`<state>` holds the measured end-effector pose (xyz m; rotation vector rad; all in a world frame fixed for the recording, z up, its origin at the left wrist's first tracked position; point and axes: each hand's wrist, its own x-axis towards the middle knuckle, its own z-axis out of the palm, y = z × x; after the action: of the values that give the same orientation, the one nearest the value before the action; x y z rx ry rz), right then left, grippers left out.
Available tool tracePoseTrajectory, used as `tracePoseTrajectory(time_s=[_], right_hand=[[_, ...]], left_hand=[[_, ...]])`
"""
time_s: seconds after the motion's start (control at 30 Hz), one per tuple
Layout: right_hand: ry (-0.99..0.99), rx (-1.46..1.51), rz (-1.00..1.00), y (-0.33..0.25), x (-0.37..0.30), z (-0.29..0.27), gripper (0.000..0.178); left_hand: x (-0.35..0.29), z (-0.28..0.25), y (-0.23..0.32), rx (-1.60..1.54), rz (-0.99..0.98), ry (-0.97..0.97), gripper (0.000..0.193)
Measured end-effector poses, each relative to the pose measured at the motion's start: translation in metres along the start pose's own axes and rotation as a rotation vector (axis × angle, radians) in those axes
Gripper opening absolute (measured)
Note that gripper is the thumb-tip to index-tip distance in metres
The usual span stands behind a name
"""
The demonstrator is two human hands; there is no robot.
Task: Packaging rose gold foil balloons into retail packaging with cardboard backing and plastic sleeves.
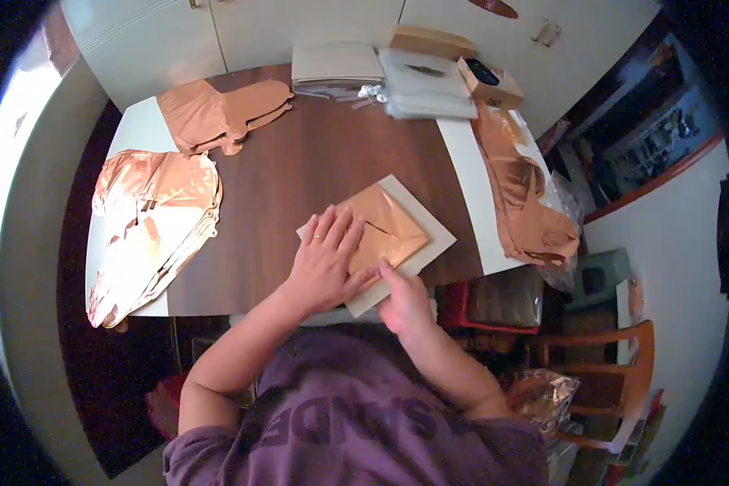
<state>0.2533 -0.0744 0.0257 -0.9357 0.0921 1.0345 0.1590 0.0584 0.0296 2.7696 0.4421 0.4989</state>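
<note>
in the head view, the folded copper foil lies on a pale card toward the surface's five o'clock; your left hand presses flat at its eight, your right hand pinches the card at five.

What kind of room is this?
Probably a room in someone's home, judging by the pale cupboards and wooden chair. The brown table with coppery foil pieces on it makes it look a bit like a workroom too.
</note>
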Motion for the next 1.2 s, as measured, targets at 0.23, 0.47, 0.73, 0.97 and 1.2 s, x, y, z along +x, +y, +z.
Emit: tracePoseTrajectory(time_s=[0.23,0.47,0.73,0.97,1.2], right_hand=[[-0.224,-1.540,0.149,-0.074,-0.007,-0.050,0.035],[-0.304,-1.864,-1.017,-0.046,0.017,-0.003,0.070],[-0.338,-2.043,-0.880,-0.022,0.035,-0.012,0.083],[-0.338,-2.076,-0.899,-0.026,0.033,-0.009,0.096],[-0.352,-2.048,-0.865,-0.027,0.031,-0.006,0.105]], left_hand=[[-0.013,0.011,-0.020,0.066,0.053,-0.063,0.074],[-0.014,0.011,-0.017,0.152,0.056,-0.029,0.075],[-0.027,-0.006,-0.031,0.101,0.075,-0.086,0.079],[-0.035,-0.023,-0.035,0.074,-0.014,-0.144,0.084],[-0.021,-0.012,-0.028,0.053,-0.008,0.003,0.076]])
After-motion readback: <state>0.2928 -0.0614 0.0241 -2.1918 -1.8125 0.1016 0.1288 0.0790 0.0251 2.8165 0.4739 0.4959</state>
